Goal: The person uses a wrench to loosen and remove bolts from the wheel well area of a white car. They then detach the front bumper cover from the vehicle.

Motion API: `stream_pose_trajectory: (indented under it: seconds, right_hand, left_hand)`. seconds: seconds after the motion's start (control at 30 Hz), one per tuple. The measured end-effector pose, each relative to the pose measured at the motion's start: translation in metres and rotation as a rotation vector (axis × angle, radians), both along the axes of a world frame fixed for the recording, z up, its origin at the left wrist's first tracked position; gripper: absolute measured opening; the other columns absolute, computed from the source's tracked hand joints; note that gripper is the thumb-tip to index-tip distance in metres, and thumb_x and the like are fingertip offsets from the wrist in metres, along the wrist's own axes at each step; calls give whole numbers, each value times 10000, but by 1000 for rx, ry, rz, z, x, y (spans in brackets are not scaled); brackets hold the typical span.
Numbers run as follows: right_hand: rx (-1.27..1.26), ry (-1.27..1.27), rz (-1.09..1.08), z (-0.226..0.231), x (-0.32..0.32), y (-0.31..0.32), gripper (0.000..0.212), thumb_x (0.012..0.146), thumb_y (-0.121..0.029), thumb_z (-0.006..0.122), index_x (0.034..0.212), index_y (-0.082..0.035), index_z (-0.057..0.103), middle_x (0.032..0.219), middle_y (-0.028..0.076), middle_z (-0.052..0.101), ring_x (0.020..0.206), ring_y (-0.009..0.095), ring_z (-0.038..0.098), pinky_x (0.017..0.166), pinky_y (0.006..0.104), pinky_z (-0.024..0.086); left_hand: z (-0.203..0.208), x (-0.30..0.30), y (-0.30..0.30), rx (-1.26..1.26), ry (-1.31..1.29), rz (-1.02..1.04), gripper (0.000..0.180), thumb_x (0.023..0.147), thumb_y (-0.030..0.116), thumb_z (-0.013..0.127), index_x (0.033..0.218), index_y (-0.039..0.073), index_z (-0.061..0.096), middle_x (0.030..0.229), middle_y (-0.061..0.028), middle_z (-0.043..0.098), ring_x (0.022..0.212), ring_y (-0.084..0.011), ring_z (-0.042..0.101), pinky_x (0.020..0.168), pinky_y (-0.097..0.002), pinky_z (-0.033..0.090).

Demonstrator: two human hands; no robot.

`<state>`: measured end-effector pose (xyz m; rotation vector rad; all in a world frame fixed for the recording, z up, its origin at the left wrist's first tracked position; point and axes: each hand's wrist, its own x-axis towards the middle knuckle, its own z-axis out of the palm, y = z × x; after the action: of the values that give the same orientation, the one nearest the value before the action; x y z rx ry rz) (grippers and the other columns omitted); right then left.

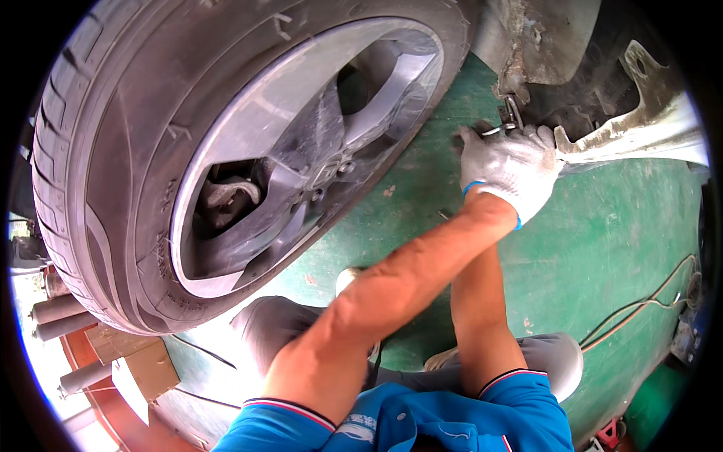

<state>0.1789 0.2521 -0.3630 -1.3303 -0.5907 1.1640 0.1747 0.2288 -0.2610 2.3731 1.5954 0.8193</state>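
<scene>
My left hand (516, 169), in a white knit glove with a blue cuff, is closed with its fingers curled at the edge of a car body panel. A shiny metal tool (514, 111) juts out past the fingers beside a rusty bracket (514, 79); its exact kind is hard to make out. My right forearm (480, 297) passes beneath the left one, and the right hand is hidden under the left hand and wrist. The dirty, jagged edge of a white panel (633, 143) runs just right of the gloved hand.
A large car wheel with a grey alloy rim (309, 45) and black tyre (135, 151) fills the upper left. Below lies the green floor (602, 226). A hose (640, 305) curls at the right. Cardboard boxes (147, 373) stand lower left.
</scene>
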Motion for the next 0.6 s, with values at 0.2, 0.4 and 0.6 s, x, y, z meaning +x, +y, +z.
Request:
stream_pose_trajectory:
  seconds: [0.2, 0.4, 0.6]
  right_hand:
    - [83, 224, 228, 9, 15, 2, 152, 1006, -201, 596, 1114, -98, 624, 983, 47, 662, 978, 251, 642, 851, 384, 522]
    - [166, 280, 207, -8, 14, 15, 119, 987, -168, 615, 1076, -93, 641, 951, 64, 679, 963, 270, 663, 832, 420, 527]
    - [-22, 8, 141, -29, 27, 6, 126, 961, -125, 645, 1082, -91, 642, 963, 88, 683, 963, 283, 669, 818, 433, 533]
  left_hand:
    - [5, 15, -9, 0, -4, 134, 183, 868, 236, 602, 953, 74, 596, 867, -107, 652, 781, -261, 668, 679, -458, 500]
    - [-2, 24, -6, 56, 55, 180, 241, 848, 289, 654, 926, 73, 581, 818, -94, 621, 716, -238, 653, 610, -389, 515]
    - [13, 15, -11, 2, 15, 124, 245, 848, 281, 653, 934, 63, 585, 827, -109, 625, 723, -237, 659, 615, -391, 515]
